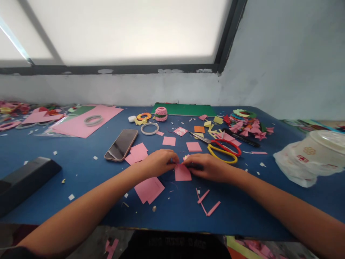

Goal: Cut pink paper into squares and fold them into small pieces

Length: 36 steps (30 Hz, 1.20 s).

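Observation:
Between my hands lies a pink paper square (183, 174), its far edge pinched at the corners. My left hand (164, 161) is closed on the upper left corner. On the upper right side, my right hand (207, 166) has its fingers bent and pressed to the same sheet. More pink sheets (150, 189) lie below my left wrist, and others (138, 152) above it. Past my right hand rest scissors (223, 148) with red and yellow handles. Small pink squares (194, 146) and a patterned square (180, 131) lie beyond my fingers.
A phone (122, 144) and tape rolls (150, 128) (93, 120) lie left of centre. A black box-like object (29, 180) sits far left. At right are a black pen (242, 138), folded paper pieces (246, 126) and a bagged white tub (318, 154). Paper strips (207, 203) lie near the front edge.

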Each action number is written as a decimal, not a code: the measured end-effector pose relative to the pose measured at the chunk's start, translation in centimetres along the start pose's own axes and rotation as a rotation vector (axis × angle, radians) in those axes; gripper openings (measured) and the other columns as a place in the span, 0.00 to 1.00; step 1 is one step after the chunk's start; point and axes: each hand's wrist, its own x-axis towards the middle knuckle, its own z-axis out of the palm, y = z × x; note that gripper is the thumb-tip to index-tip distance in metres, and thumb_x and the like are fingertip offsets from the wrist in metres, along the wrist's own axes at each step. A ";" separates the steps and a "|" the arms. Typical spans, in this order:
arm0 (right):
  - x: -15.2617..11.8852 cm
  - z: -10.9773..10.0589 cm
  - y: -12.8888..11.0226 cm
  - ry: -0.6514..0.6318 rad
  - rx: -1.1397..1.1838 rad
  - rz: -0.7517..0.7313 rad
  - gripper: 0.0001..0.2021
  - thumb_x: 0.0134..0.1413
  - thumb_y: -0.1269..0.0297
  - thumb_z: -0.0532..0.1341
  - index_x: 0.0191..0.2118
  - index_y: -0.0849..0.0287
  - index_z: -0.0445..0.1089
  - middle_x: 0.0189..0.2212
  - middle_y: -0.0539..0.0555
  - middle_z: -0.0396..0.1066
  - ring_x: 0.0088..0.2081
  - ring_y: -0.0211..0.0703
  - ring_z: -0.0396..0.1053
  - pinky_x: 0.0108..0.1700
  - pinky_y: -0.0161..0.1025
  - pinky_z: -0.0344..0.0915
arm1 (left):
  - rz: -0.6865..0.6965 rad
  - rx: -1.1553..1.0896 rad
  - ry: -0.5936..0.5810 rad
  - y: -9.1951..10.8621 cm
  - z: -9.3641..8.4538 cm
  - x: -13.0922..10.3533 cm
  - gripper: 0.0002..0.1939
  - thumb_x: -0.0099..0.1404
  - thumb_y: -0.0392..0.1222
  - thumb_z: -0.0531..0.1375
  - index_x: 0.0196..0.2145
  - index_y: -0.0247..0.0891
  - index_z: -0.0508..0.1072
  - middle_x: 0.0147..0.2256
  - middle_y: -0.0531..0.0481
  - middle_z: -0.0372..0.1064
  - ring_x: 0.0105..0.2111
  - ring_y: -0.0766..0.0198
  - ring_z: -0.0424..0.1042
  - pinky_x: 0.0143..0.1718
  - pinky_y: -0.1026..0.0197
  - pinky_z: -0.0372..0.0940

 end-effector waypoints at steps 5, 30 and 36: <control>0.6 0.6 -1.7 0.032 0.113 0.200 0.09 0.53 0.66 0.58 0.40 0.61 0.70 0.30 0.52 0.72 0.31 0.37 0.68 0.33 0.34 0.65 | -0.089 -0.060 0.033 0.8 0.6 0.5 0.06 0.55 0.33 0.57 0.30 0.36 0.74 0.27 0.51 0.70 0.27 0.65 0.67 0.28 0.65 0.58; -1.0 1.0 1.8 0.114 -0.152 -0.257 0.12 0.58 0.70 0.54 0.46 0.59 0.69 0.44 0.57 0.71 0.46 0.40 0.68 0.48 0.39 0.66 | 0.228 -0.109 -0.013 -1.3 0.8 -0.1 0.11 0.63 0.37 0.53 0.39 0.37 0.73 0.36 0.45 0.71 0.35 0.65 0.70 0.37 0.64 0.63; -0.5 1.5 0.7 0.301 -0.041 0.063 0.07 0.52 0.73 0.59 0.37 0.59 0.71 0.33 0.52 0.75 0.36 0.39 0.71 0.39 0.36 0.67 | -0.183 -0.323 0.132 0.2 1.7 -0.4 0.07 0.57 0.34 0.56 0.30 0.36 0.74 0.24 0.53 0.70 0.23 0.70 0.66 0.25 0.69 0.60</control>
